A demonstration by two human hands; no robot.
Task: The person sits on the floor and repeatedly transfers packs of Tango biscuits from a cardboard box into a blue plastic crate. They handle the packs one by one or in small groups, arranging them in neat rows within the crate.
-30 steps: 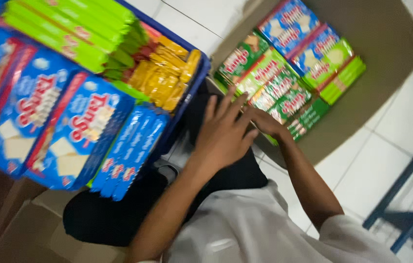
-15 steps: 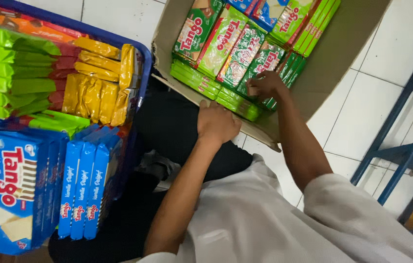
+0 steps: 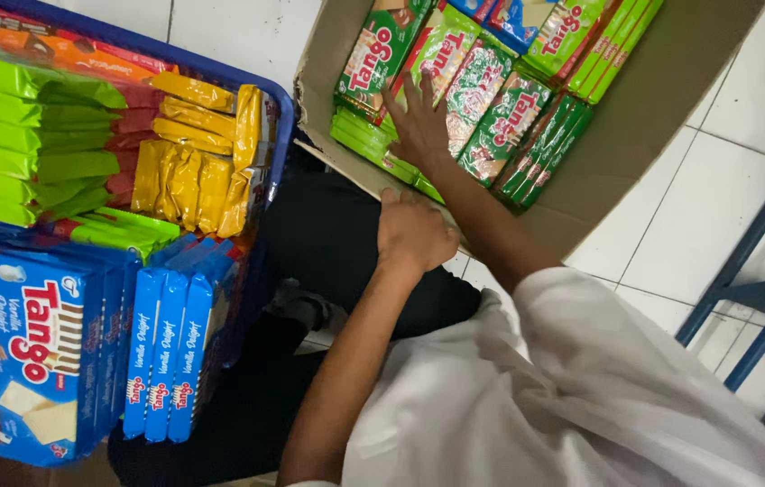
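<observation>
Right hand (image 3: pixel 419 122) spread flat, fingers open, on green wafer packets (image 3: pixel 473 108) filling the near corner of the brown cardboard box (image 3: pixel 662 126), left hand (image 3: pixel 414 233) curled shut on the box's near edge; far side bare, blue plastic crate (image 3: pixel 279 117) full.

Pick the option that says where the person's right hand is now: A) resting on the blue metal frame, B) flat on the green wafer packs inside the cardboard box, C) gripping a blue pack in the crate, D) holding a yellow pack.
B: the right hand lies with fingers spread on the green wafer packs inside the cardboard box, while the left hand grips the box's near edge.
</observation>
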